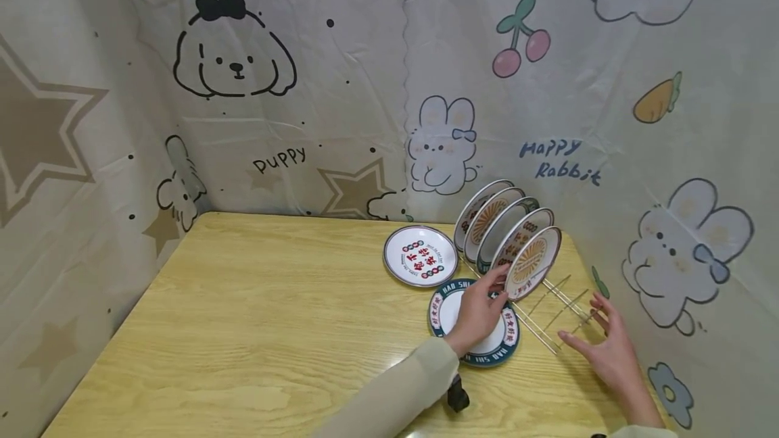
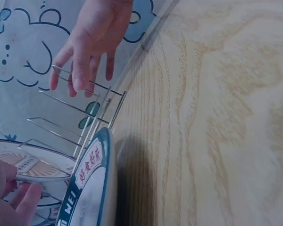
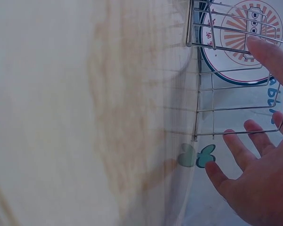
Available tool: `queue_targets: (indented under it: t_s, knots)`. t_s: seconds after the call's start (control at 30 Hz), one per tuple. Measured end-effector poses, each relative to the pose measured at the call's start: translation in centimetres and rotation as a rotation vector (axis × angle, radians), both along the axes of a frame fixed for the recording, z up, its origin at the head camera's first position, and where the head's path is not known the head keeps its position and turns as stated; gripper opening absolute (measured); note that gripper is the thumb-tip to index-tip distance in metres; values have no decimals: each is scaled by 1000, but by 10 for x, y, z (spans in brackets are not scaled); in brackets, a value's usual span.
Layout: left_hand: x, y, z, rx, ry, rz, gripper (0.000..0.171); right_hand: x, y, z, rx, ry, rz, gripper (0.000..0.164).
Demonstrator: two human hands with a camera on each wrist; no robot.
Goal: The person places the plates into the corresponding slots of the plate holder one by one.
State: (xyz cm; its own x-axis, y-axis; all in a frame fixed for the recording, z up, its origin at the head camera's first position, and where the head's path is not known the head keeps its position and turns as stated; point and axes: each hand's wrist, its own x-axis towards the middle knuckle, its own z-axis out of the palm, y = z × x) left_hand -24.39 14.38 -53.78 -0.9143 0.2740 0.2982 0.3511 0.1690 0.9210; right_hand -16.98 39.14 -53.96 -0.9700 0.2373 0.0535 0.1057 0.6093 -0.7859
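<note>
A metal wire dish rack [image 1: 562, 308] stands at the table's right side, with several round plates upright in its rear slots. At the rim of the front plate [image 1: 534, 263], white with an orange sunburst print, my left hand [image 1: 477, 313] pinches with thumb and fingers. My right hand [image 1: 615, 350] is spread around the rack's near end, fingers apart and fairly straight. In the right wrist view, fingertips of the right hand [image 3: 264, 183] are at the end wire. A green-rimmed plate [image 2: 92, 188] lies flat beside the rack, partly covered by my left forearm in the head view.
Another white plate [image 1: 420, 257] with red lettering lies flat behind the green-rimmed one. A small black object [image 1: 458, 394] shows beneath my left sleeve. Printed cloth [image 1: 359, 107] hangs behind and beside the wooden table [image 1: 243, 303], close to the rack's right side.
</note>
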Motion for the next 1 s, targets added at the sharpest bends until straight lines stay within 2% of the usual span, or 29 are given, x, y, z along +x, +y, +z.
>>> queue_targets:
  t_s: [0.2,0.37,0.47,0.63,0.83,1.0]
  knots:
    - [4,-17,3,-4,-32,-25,52,-1,1,0,7,-3,-17,121]
    - [7,-40,3,-35,21,-25,46,-2,-1,0,15,-12,-20,122]
    - [7,-54,-2,-46,56,-30,43,-1,-1,1,13,-16,-17,123]
    - [9,-80,-7,-70,48,-67,43,0,2,0,21,-2,-16,122]
    - [18,-121,-12,-152,24,20,45,-4,2,-2,21,4,1,122]
    - [23,-146,-21,-151,-61,76,49,-3,3,-1,19,-23,-4,126]
